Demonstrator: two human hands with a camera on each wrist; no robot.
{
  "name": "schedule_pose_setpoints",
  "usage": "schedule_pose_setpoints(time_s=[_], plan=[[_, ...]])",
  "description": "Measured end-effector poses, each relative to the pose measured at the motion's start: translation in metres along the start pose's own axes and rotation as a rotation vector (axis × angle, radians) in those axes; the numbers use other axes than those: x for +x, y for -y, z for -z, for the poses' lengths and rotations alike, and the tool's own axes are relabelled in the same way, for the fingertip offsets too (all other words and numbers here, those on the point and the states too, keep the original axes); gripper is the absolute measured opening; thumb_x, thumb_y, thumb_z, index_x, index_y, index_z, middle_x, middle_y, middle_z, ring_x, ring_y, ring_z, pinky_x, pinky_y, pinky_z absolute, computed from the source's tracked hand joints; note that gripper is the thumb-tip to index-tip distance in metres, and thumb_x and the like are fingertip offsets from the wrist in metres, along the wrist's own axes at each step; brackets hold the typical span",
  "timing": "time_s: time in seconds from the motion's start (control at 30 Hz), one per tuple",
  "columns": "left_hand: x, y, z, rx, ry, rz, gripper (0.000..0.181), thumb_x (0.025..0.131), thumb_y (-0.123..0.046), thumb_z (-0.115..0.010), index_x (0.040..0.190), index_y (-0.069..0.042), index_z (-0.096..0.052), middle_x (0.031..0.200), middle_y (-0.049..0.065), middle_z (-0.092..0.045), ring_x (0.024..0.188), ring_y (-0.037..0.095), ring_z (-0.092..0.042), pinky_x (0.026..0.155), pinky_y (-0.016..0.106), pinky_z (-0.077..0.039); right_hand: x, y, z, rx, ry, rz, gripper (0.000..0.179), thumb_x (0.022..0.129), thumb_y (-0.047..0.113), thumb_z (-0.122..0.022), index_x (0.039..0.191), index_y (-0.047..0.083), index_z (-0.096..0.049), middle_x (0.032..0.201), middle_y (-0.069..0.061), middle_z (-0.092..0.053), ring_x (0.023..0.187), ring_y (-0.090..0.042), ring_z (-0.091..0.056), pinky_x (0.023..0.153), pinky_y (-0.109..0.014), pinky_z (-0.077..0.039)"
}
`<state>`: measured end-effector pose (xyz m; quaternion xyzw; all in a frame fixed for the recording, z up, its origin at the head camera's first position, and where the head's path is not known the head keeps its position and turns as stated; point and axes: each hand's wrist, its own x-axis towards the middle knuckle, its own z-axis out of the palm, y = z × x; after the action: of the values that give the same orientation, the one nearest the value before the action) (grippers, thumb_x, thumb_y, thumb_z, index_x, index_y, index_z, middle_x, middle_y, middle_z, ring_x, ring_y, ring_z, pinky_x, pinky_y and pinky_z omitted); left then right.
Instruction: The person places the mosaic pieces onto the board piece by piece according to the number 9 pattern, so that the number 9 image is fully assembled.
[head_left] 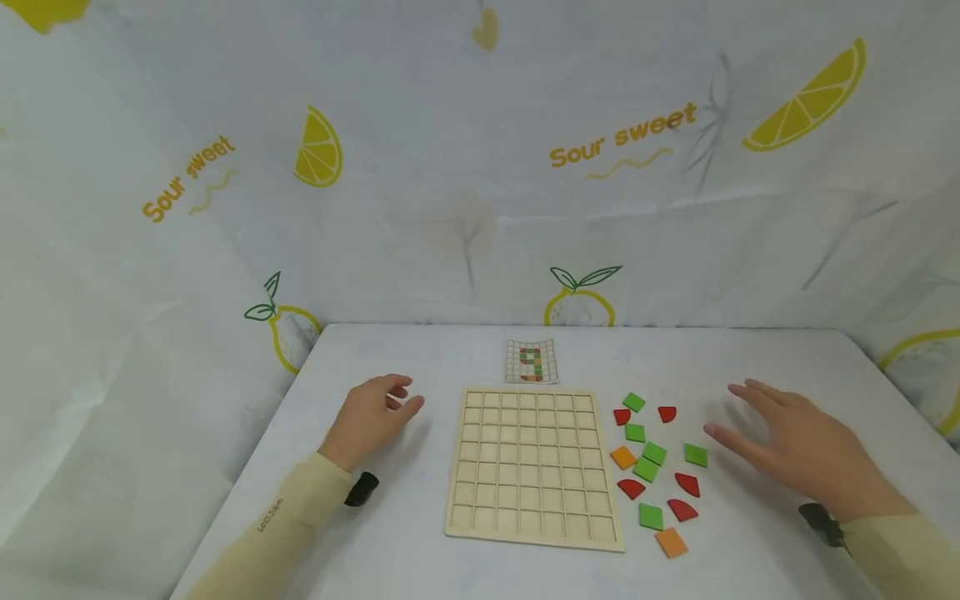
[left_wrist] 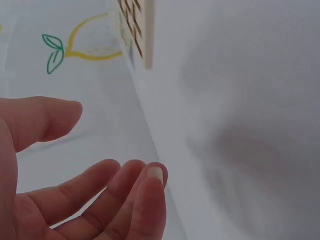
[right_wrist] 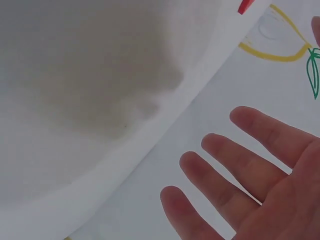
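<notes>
My left hand (head_left: pixel 372 421) hovers left of a pale wooden grid board (head_left: pixel 528 468), fingers loosely bent with nothing in them. In the left wrist view a gap shows between its thumb and fingers (left_wrist: pixel 145 200). On the other side, my right hand (head_left: pixel 797 446) is held over the table with fingers spread, holding nothing. Nearest to it lies a green square tile (head_left: pixel 695 454). Between board and right hand are scattered several green squares, red quarter-round tiles (head_left: pixel 682 510) and two orange squares (head_left: pixel 671 542). The board's cells hold no tiles.
Behind the board lies a small pattern card (head_left: pixel 531 362) with a green, red and orange figure on a grid. The white table (head_left: pixel 405 550) ends at a hanging white cloth (head_left: pixel 420 225) printed with lemons. Both wrists carry black straps.
</notes>
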<state>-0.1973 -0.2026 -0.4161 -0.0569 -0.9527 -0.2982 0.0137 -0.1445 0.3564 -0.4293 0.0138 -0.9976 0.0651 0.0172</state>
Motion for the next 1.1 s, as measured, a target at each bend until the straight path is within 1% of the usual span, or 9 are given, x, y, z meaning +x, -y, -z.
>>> schedule_pose_setpoints(time_s=[0.07,0.13,0.27,0.37,0.47,0.57,0.67,0.77,1.1], plan=[[0.005,-0.012,-0.010,-0.085,0.037,0.051,0.043,0.102,-0.039,-0.074,0.136,-0.013,-0.073,0.116,0.003,-0.077,0.104,0.019,-0.073,0.090,0.041,-0.062,0.005,0.010,0.001,0.009,0.006,0.024,0.096,0.094,0.076,-0.066,0.148,-0.004,-0.058,0.153,-0.040,-0.050,0.134,-0.061,-0.048,0.101,-0.081,-0.049],[0.010,-0.022,-0.019,-0.144,0.079,0.099,0.040,0.101,-0.040,-0.075,0.133,-0.016,-0.075,0.112,0.000,-0.077,0.097,0.015,-0.072,0.088,0.038,-0.060,0.011,0.020,0.001,0.029,0.014,0.045,0.091,0.095,0.071,-0.070,0.145,-0.004,-0.060,0.149,-0.039,-0.054,0.133,-0.059,-0.051,0.101,-0.080,-0.050],[0.021,-0.033,-0.035,-0.216,0.140,0.170,0.040,0.099,-0.040,-0.076,0.131,-0.016,-0.076,0.104,-0.001,-0.076,0.084,0.013,-0.070,0.084,0.034,-0.056,0.023,0.039,0.000,0.068,0.036,0.070,0.078,0.095,0.059,-0.075,0.143,-0.002,-0.063,0.144,-0.036,-0.061,0.132,-0.057,-0.055,0.103,-0.076,-0.051],[0.028,-0.039,-0.043,-0.271,0.173,0.211,0.043,0.097,-0.039,-0.077,0.131,-0.013,-0.075,0.099,0.002,-0.076,0.081,0.014,-0.072,0.080,0.031,-0.057,0.028,0.049,0.000,0.090,0.048,0.082,0.073,0.096,0.054,-0.077,0.141,-0.002,-0.065,0.140,-0.034,-0.065,0.129,-0.055,-0.059,0.102,-0.074,-0.054],[0.033,-0.044,-0.048,-0.322,0.195,0.260,0.043,0.096,-0.037,-0.079,0.130,-0.011,-0.074,0.098,0.005,-0.075,0.080,0.016,-0.072,0.076,0.028,-0.058,0.033,0.055,0.000,0.108,0.066,0.084,0.071,0.095,0.051,-0.079,0.138,-0.004,-0.066,0.129,-0.032,-0.071,0.116,-0.050,-0.066,0.094,-0.068,-0.059],[0.036,-0.047,-0.052,-0.342,0.195,0.294,0.040,0.095,-0.035,-0.080,0.126,-0.011,-0.074,0.100,0.006,-0.074,0.079,0.016,-0.072,0.073,0.026,-0.058,0.039,0.058,-0.001,0.118,0.106,0.064,0.069,0.094,0.048,-0.081,0.135,-0.005,-0.067,0.118,-0.029,-0.074,0.102,-0.043,-0.069,0.085,-0.063,-0.063],[0.037,-0.046,-0.055,-0.331,0.194,0.299,0.037,0.095,-0.033,-0.080,0.123,-0.011,-0.075,0.099,0.005,-0.074,0.077,0.016,-0.070,0.071,0.026,-0.055,0.043,0.060,-0.001,0.127,0.158,0.046,0.065,0.094,0.044,-0.081,0.132,-0.007,-0.068,0.112,-0.027,-0.074,0.094,-0.037,-0.069,0.083,-0.060,-0.064],[0.037,-0.044,-0.058,-0.311,0.193,0.297,0.035,0.094,-0.032,-0.081,0.122,-0.011,-0.075,0.097,0.004,-0.075,0.076,0.017,-0.068,0.070,0.027,-0.053,0.045,0.062,-0.003,0.135,0.191,0.029,0.062,0.094,0.041,-0.082,0.129,-0.009,-0.069,0.108,-0.026,-0.075,0.091,-0.034,-0.067,0.084,-0.059,-0.064],[0.039,-0.041,-0.056,-0.307,0.166,0.258,0.038,0.090,-0.024,-0.083,0.125,-0.011,-0.074,0.091,0.003,-0.074,0.075,0.016,-0.066,0.068,0.027,-0.051,0.046,0.065,-0.001,0.125,0.161,0.018,0.058,0.092,0.036,-0.084,0.125,-0.010,-0.070,0.107,-0.026,-0.074,0.091,-0.036,-0.066,0.086,-0.061,-0.063]])
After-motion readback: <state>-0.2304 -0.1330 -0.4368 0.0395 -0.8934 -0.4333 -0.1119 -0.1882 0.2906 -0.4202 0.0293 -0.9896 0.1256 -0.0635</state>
